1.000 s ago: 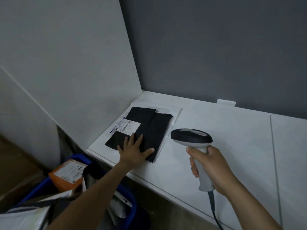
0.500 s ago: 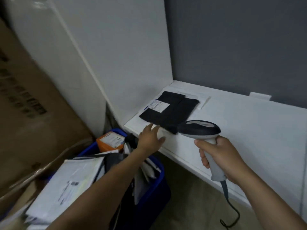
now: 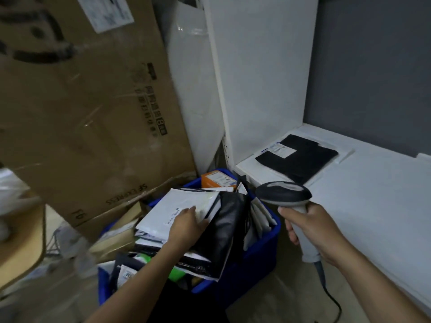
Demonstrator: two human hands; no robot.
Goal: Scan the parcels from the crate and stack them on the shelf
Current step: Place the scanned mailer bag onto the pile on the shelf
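Observation:
A blue crate [image 3: 261,243] on the floor is crammed with several parcels. A white mailer [image 3: 177,206] lies on top, and my left hand [image 3: 186,223] rests on it with fingers laid flat and the thumb at its right edge. Next to it are a black bag [image 3: 224,220] and an orange box [image 3: 215,179]. Above the crate's right side, my right hand [image 3: 312,229] grips the handle of a grey barcode scanner [image 3: 283,193]. A black labelled parcel [image 3: 300,157] lies on a white one in the left corner of the white shelf [image 3: 373,194].
A big cardboard box [image 3: 81,113] leans behind the crate on the left. The shelf's white side panel [image 3: 256,78] rises just behind the crate. The scanner's cable [image 3: 326,292] hangs down in front of the shelf edge. A wooden surface [image 3: 21,241] shows at far left.
My left hand has left the black parcel on the shelf and dropped onto the white mailer in the crate. My view swung left and down. The right hand still holds the scanner.

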